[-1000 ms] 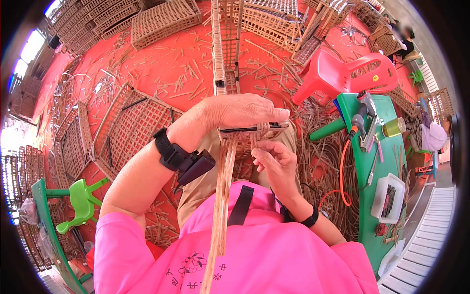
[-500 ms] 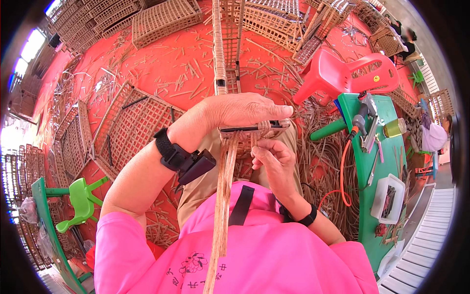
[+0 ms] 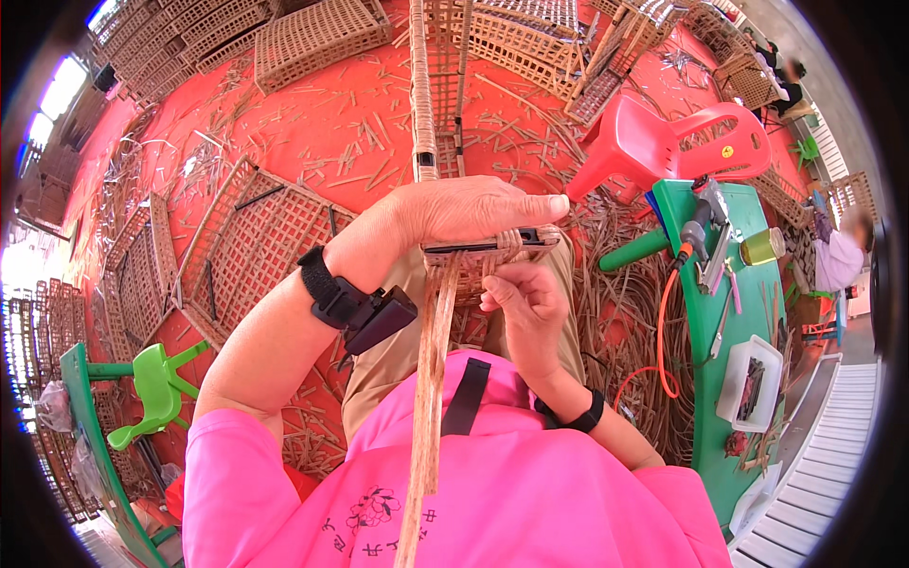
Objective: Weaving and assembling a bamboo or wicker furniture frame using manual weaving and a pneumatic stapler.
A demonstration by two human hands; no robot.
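Observation:
A long woven frame [image 3: 424,85] with a rattan-wrapped rail and lattice side runs away from me between my legs. My left hand [image 3: 464,208] lies across its near end, thumb stretched to the right, fingers curled over the far side and mostly hidden. Below it shows a dark end bar [image 3: 464,250], with strip wound round its right part. My right hand [image 3: 530,301] is just under that wound part, thumb and fingers pinched on a narrow rattan strip, largely hidden by the fingers. Long flat rattan strips [image 3: 436,350] hang from the bar over my pink shirt.
Another lattice frame [image 3: 265,237] lies left on the red floor, among scattered offcuts. A red plastic chair [image 3: 634,142] stands far right. The green table [image 3: 710,379] at right bears tools, a jar and a white tray [image 3: 727,402]. A green stool [image 3: 156,388] stands left.
My right hand has shifted slightly up and left, close under the end bar. The bar's right end has tipped up a little. My left hand stays over the frame.

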